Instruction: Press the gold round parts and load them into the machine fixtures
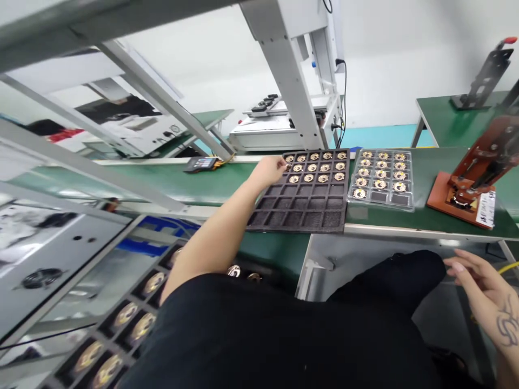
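Note:
My left hand (pixel 267 170) reaches over the left side of a black foam tray (pixel 302 219). Its thumb and fingers are pinched at the edge of a small round gold-coloured part (pixel 288 167) in a left pocket; the fingers partly hide it. Similar round parts (pixel 312 168) fill the far rows, while the near pockets of this tray hold none. Low on the right, my right hand (pixel 482 283) hangs beside my leg, fingers loosely apart, holding nothing.
A clear plastic tray (pixel 410 186) of similar parts lies right of the foam tray. Farther right stands a red-brown hand press (pixel 456 197). Another dark tray (pixel 109 329) of round parts is at lower left. A handheld device (pixel 201 164) lies behind; a metal post (pixel 290 81) rises beyond.

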### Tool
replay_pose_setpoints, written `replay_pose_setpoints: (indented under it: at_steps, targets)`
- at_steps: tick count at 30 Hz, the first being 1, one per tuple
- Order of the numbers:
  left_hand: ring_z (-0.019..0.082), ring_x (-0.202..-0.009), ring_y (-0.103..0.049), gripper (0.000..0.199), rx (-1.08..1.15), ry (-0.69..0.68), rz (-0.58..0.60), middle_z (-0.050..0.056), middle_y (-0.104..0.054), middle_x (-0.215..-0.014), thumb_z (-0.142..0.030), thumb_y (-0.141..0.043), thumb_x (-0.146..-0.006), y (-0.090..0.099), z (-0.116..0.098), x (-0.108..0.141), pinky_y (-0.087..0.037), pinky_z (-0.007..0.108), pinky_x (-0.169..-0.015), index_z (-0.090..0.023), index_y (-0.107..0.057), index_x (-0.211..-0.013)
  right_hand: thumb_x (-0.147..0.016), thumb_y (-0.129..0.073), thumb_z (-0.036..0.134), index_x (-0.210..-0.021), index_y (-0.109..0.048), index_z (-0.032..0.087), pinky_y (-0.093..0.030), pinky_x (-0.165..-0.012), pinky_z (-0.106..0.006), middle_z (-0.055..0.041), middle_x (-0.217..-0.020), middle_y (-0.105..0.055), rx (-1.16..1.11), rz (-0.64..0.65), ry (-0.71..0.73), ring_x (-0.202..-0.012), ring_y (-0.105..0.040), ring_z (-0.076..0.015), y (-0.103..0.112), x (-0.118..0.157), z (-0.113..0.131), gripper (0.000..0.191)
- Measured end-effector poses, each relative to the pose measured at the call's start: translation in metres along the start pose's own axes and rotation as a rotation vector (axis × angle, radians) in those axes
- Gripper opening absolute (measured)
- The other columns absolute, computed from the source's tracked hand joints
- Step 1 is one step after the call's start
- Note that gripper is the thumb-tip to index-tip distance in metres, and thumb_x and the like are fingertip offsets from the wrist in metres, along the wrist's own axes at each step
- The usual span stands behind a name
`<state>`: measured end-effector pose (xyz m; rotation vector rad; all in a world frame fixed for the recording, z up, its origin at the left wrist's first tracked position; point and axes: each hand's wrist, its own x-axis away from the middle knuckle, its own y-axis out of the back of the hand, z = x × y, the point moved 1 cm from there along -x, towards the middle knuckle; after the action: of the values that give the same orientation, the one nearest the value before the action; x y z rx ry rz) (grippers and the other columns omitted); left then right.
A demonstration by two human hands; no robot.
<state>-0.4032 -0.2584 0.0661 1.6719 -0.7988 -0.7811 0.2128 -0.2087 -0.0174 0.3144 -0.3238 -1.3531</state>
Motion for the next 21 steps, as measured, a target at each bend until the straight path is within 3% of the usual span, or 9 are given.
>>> replay_pose_setpoints:
  at_steps: [3,6,11,14,17,19,21]
  targets:
    - [0.021,-0.086,-0.058,0.013,-0.035,0.066,0.017,0.005,-0.074,-0.082,-0.022,-0.069,-0.09,-0.009,0.029,0.001,-0.044,0.03,-0.09,-0.012,-0.076,-0.094,-0.086,-0.079,0.064,-0.124,-0.078,0.03,-0.068,-0.097,-0.051,-0.0148,-0.113,-0.084,-0.017,0.002,0.006,-0.103,-0.083,-0.0364,-0.001,-0.002,-0.004,0.051]
    - [0.019,-0.087,-0.059,0.01,-0.052,0.097,0.053,0.001,-0.072,-0.077,-0.023,-0.071,-0.085,-0.021,0.042,0.001,-0.044,0.026,-0.09,-0.015,-0.075,-0.089,-0.085,-0.08,0.066,-0.121,-0.079,0.032,-0.067,-0.097,-0.055,-0.016,-0.114,-0.084,-0.02,-0.011,0.003,-0.105,-0.082,-0.0395,0.002,-0.001,-0.012,0.05]
    - [0.02,-0.083,-0.061,0.008,-0.069,0.09,0.133,0.0,-0.065,-0.065,-0.024,-0.074,-0.076,-0.028,0.036,-0.007,-0.044,0.025,-0.085,-0.017,-0.07,-0.074,-0.081,-0.081,0.069,-0.117,-0.08,0.033,-0.068,-0.091,-0.053,-0.014,-0.111,-0.085,0.001,-0.06,-0.064,-0.1,-0.083,-0.0382,0.01,0.01,-0.018,0.051]
    - [0.024,-0.088,-0.064,0.007,-0.048,-0.004,0.128,0.006,-0.071,-0.072,-0.021,-0.072,-0.077,-0.028,-0.002,-0.022,-0.046,0.029,-0.087,-0.016,-0.071,-0.074,-0.081,-0.081,0.07,-0.116,-0.08,0.027,-0.068,-0.09,-0.049,-0.0147,-0.106,-0.085,-0.018,-0.068,-0.086,-0.094,-0.083,-0.0342,0.011,0.018,-0.019,0.055]
    - [0.025,-0.096,-0.068,0.014,0.023,-0.182,0.117,0.011,-0.08,-0.096,-0.025,-0.069,-0.088,-0.037,-0.066,-0.028,-0.047,0.031,-0.09,-0.015,-0.078,-0.091,-0.084,-0.079,0.071,-0.12,-0.08,0.021,-0.068,-0.088,-0.046,-0.0147,-0.105,-0.085,-0.021,-0.079,-0.089,-0.092,-0.082,-0.0312,0.009,0.023,-0.022,0.062]
    - [0.024,-0.096,-0.071,0.018,0.081,-0.316,0.149,0.01,-0.083,-0.103,-0.031,-0.069,-0.092,-0.045,-0.112,-0.019,-0.05,0.031,-0.089,-0.017,-0.081,-0.096,-0.087,-0.078,0.069,-0.124,-0.079,0.02,-0.068,-0.087,-0.043,-0.0142,-0.108,-0.085,-0.032,-0.077,-0.074,-0.094,-0.082,-0.0294,0.007,0.025,-0.024,0.061]
    - [0.025,-0.092,-0.074,0.017,0.127,-0.439,0.194,0.008,-0.083,-0.094,-0.035,-0.075,-0.09,-0.052,-0.153,-0.001,-0.052,0.031,-0.085,-0.019,-0.081,-0.086,-0.09,-0.078,0.066,-0.125,-0.079,0.02,-0.067,-0.088,-0.04,-0.0133,-0.109,-0.085,-0.056,-0.077,-0.061,-0.095,-0.081,-0.0276,0.005,0.029,-0.025,0.057]
